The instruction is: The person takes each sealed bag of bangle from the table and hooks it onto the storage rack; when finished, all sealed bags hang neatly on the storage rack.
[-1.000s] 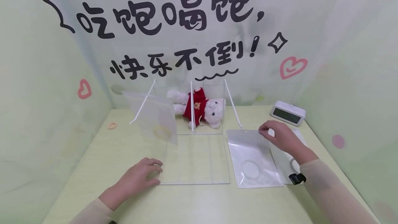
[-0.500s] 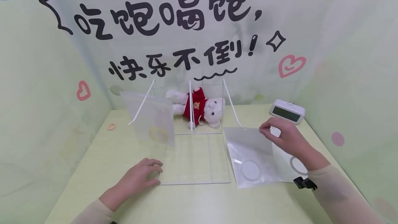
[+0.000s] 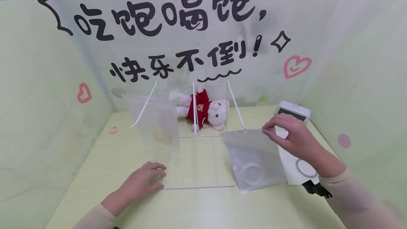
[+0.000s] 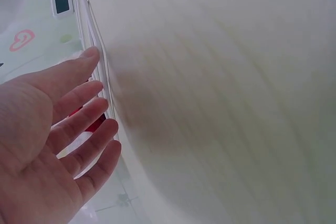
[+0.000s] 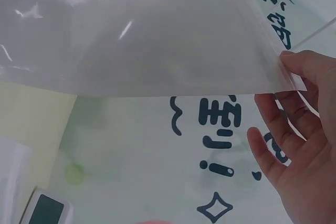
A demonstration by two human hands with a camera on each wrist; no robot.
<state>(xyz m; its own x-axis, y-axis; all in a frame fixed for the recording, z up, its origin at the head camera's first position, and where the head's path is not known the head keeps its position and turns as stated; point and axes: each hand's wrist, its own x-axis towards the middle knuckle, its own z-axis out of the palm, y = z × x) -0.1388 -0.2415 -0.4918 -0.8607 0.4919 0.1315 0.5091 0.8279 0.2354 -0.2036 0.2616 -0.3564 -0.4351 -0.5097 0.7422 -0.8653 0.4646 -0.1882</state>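
We take the work as partway along: one clear bag (image 3: 155, 123) hangs at the left prong of the white wire rack (image 3: 199, 187), though we cannot make out whether its hole is fully threaded, while the middle and right prongs carry nothing. A second bag (image 3: 254, 158) is in the right hand (image 3: 287, 133), whose thumb and fingers pinch its top corner; it stands tilted just right of the rack's base, and we cannot tell whether its lower edge touches the table (image 3: 203, 209). A third bag (image 3: 290, 165) lies flat beyond it, so we judge that those two remain to be dealt with. Our left hand (image 3: 143, 179) is relaxed, fingers loosely extended, the tips at the left side of the base. The bags are thin, limp, glossy plastic, rectangular, milky where they catch the light, with a small hole near the top edge of the held one; a round ring shows through each. The rack is slim, smooth wire, its base a barred rectangle on pale, smooth wood. Behind it a fluffy white bear (image 3: 219, 114) in a red top lies sideways, and a rounded clock (image 3: 294, 110) stands at the right.
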